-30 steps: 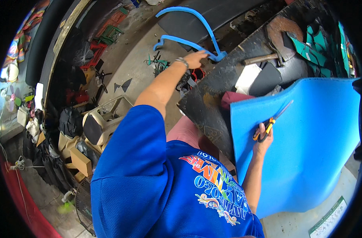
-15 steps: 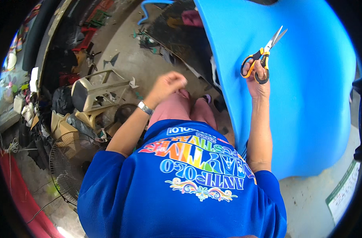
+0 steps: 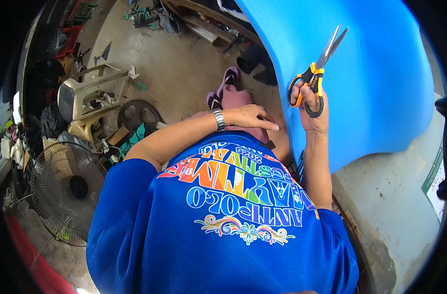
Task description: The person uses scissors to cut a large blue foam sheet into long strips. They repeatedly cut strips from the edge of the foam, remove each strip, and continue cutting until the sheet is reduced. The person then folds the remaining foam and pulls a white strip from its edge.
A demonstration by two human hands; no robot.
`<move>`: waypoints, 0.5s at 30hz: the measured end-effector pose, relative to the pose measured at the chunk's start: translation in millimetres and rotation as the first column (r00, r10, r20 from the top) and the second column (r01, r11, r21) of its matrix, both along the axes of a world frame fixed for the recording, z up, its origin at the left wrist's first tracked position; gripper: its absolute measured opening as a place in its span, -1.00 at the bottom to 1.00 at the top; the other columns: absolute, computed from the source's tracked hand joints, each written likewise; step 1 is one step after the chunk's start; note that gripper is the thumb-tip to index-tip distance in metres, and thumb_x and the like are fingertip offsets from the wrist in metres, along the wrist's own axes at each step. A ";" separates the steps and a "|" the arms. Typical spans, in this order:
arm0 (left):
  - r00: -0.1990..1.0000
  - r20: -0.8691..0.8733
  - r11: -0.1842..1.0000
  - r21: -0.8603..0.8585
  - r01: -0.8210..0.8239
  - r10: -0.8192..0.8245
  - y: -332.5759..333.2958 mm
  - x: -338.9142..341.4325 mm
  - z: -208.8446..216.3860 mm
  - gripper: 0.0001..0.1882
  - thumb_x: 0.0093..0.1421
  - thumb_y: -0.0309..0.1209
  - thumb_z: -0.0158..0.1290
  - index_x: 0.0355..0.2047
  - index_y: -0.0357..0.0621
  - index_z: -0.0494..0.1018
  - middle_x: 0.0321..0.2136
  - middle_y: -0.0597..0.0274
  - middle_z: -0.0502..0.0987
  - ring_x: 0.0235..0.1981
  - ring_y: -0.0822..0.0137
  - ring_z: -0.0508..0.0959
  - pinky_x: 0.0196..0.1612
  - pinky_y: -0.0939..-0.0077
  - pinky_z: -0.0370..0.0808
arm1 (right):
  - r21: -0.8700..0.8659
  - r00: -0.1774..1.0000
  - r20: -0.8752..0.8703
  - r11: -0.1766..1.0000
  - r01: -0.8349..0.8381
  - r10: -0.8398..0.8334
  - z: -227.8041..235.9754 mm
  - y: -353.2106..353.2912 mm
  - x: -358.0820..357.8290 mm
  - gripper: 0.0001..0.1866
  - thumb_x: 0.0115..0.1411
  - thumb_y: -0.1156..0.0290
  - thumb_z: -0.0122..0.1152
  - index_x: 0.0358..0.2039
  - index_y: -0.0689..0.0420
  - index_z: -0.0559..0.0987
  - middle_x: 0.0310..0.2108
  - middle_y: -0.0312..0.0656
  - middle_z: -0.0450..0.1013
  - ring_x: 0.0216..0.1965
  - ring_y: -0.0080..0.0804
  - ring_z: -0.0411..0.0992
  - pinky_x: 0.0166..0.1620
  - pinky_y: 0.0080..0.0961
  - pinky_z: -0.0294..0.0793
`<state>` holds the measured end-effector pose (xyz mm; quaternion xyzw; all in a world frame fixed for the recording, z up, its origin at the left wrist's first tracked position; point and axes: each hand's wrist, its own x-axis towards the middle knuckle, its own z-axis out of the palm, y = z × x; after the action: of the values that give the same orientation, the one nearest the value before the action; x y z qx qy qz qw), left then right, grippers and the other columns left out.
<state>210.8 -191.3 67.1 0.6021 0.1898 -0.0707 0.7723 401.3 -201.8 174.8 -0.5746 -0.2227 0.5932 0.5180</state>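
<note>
My right hand grips a pair of scissors with yellow and black handles, its fingers through the loops. The blades point up and stand slightly apart, with nothing seen between them. Behind the scissors spreads a large smooth blue sheet, its wavy edge overhanging a grey surface. My left hand, with a metal watch at its wrist, reaches across in front of my waist. Its fingers are loosely stretched toward the right, and nothing shows in them.
A black fan stands at the left, near a beige plastic stool tipped on its side and a dark round frame. Scraps litter the floor. My slippered feet are ahead, beside a low wooden structure.
My left hand has moved right and down, across to my waist. My view has turned, so the floor, fan and feet show more. The scissors stay raised in my right hand.
</note>
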 end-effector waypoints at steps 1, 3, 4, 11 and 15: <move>0.999 0.009 0.999 0.030 -0.035 0.035 3.0 2.6 0.0 -0.29 0.22 0.15 0.09 0.04 -0.31 0.51 -0.09 -0.13 0.54 0.02 0.06 0.53 0.11 0.36 0.42 | -0.009 1.000 -0.003 1.000 -0.024 0.024 -2.6 9.8 -0.3 -0.69 0.13 0.32 0.41 -0.24 0.19 0.48 -0.46 -0.27 0.43 -0.47 -0.53 0.41 -0.39 -0.55 0.44; 0.999 0.031 0.995 -0.098 -0.011 0.014 -1.5 4.2 15.5 -0.25 0.21 0.17 0.08 0.10 -0.31 0.47 0.00 -0.18 0.51 0.08 0.03 0.50 0.16 0.37 0.40 | -0.042 0.999 0.017 0.999 -0.030 0.031 13.0 12.0 -2.9 -0.67 0.08 0.40 0.44 -0.21 0.21 0.50 -0.44 -0.27 0.44 -0.47 -0.54 0.44 -0.41 -0.57 0.46; 1.000 0.030 0.995 -0.097 0.010 -0.007 -2.2 6.6 20.2 -0.24 0.21 0.17 0.07 0.10 -0.31 0.47 0.02 -0.19 0.50 0.09 0.04 0.49 0.16 0.37 0.39 | -0.058 0.998 0.034 0.997 -0.041 0.043 17.9 13.3 -3.3 -0.66 0.07 0.42 0.44 -0.20 0.21 0.50 -0.43 -0.27 0.45 -0.47 -0.55 0.44 -0.40 -0.57 0.47; 0.997 -0.075 0.942 -0.334 -0.010 -0.016 -13.3 4.2 21.0 -0.28 0.19 0.06 0.16 0.11 -0.33 0.44 -0.04 -0.12 0.56 0.00 0.11 0.57 0.11 0.35 0.46 | -0.073 0.987 0.121 0.993 -0.097 0.105 29.9 19.7 -11.9 -0.60 0.02 0.46 0.48 -0.15 0.20 0.51 -0.39 -0.27 0.47 -0.46 -0.55 0.47 -0.38 -0.58 0.48; 0.984 -0.065 0.888 -0.424 -0.180 0.169 -45.6 3.7 11.5 -0.16 0.07 0.24 0.18 0.13 -0.22 0.45 0.02 -0.07 0.54 0.06 0.06 0.53 0.16 0.38 0.40 | -0.149 0.968 0.152 0.973 -0.178 0.201 30.5 18.8 -6.3 -0.60 0.02 0.47 0.48 -0.15 0.21 0.50 -0.38 -0.27 0.46 -0.44 -0.56 0.48 -0.37 -0.59 0.47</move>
<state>214.5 -236.9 78.7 0.3976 0.2331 -0.0488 0.8861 395.0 -183.0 205.3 -0.6315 -0.2790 0.6036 0.3987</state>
